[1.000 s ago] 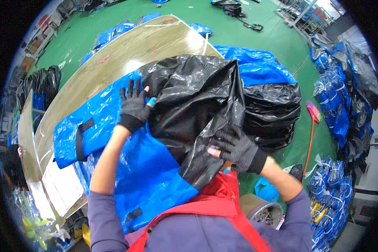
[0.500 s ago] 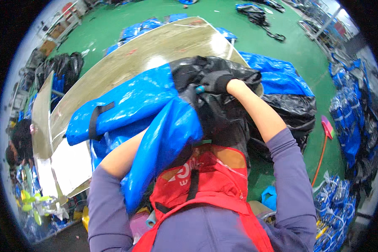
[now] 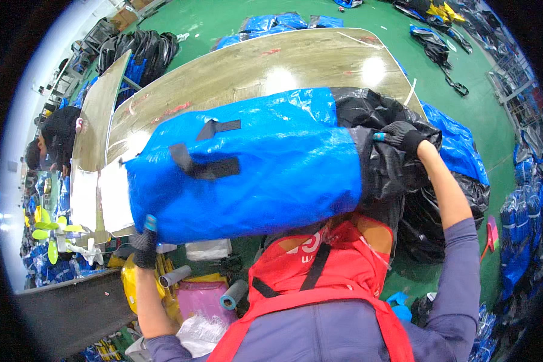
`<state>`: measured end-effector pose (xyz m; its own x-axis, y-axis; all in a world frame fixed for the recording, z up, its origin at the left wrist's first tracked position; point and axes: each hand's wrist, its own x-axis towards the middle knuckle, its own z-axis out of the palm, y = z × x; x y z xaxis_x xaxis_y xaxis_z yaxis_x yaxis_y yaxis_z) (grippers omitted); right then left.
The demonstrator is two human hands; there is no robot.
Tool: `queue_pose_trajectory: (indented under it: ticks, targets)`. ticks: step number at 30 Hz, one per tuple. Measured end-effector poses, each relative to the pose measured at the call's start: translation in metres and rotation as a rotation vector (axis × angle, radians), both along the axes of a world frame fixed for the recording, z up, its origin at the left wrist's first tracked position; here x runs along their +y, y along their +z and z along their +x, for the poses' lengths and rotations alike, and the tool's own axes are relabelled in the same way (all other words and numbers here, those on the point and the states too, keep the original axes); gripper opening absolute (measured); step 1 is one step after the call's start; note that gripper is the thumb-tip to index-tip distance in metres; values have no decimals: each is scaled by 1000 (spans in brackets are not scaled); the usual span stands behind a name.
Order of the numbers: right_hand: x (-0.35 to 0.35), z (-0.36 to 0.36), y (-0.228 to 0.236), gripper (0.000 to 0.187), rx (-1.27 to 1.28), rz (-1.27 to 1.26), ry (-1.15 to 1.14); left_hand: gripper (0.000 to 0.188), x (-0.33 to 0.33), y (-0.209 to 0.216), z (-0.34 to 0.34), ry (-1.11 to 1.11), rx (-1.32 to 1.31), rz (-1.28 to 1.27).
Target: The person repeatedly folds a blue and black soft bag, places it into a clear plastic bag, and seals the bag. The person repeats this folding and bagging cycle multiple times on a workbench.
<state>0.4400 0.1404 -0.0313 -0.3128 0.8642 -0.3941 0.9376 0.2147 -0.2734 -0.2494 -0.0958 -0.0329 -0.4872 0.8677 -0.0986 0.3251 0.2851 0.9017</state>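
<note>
White letters (image 3: pixel 309 244) stand on a red apron (image 3: pixel 356 271), beside a black strip (image 3: pixel 315 268), no whole word readable; red marks (image 3: pixel 271 52) near the worktop (image 3: pixel 326 63)'s far edge are too small to read.

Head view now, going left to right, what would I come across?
Green-bladed fan, left hand at the near-left corner of the blue sheeting, dark straps on that sheeting, right hand on black material, pink-headed tool.

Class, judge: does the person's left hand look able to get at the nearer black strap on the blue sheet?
Probably yes: the black strap lies uncovered, though the left hand seems to hold the corner of the blue sheet.
</note>
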Motion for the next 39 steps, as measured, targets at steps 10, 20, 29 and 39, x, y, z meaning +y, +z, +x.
queue_pose_trajectory:
  ticks: [10,20,29,39]
  targets:
    - [-9,-16,-6,59,-191,125,246,57,62,44,93,-80,841,488]
    - [-23,-14,-31,52,-279,313,178,34,183,62,216,-985,1183,-298]
    - [-114,-63,73,50,62,803,88,62,237,-26,385,-1374,1043,459]
    - [-118,-51,82,43,54,753,273,58,197,-19,364,-1739,1153,741]
